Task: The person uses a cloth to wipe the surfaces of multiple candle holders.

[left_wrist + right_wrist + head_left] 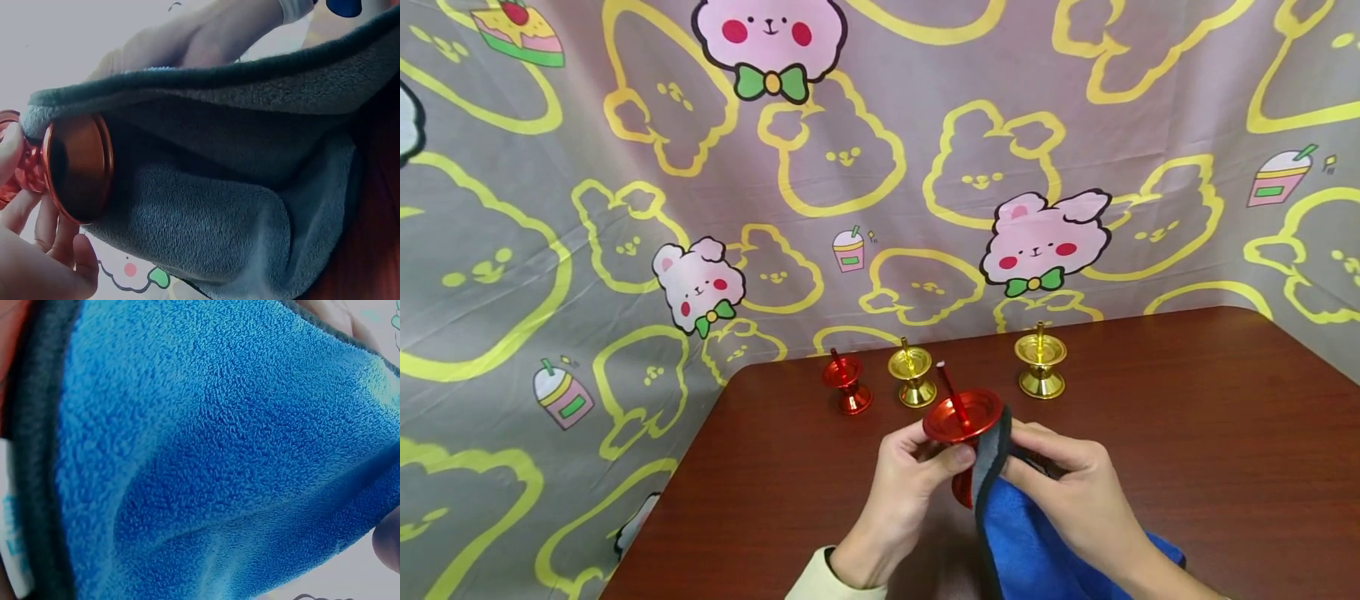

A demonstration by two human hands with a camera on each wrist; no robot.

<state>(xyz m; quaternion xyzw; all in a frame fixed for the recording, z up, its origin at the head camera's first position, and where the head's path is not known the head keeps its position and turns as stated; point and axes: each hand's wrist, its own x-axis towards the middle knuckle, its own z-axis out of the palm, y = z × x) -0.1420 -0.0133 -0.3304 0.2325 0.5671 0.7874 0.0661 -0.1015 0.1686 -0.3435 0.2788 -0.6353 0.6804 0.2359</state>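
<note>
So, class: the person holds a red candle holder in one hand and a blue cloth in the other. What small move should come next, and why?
Probably turn the red candle holder a little in the left hand. The right hand presses the blue cloth against only one side of its rim, so the side facing away from the cloth is untouched.

No words, brands or numbers can be read; the white tag [14, 550] sewn to the blue cloth [212, 462] carries teal print, too blurred and cropped to make out.
</note>
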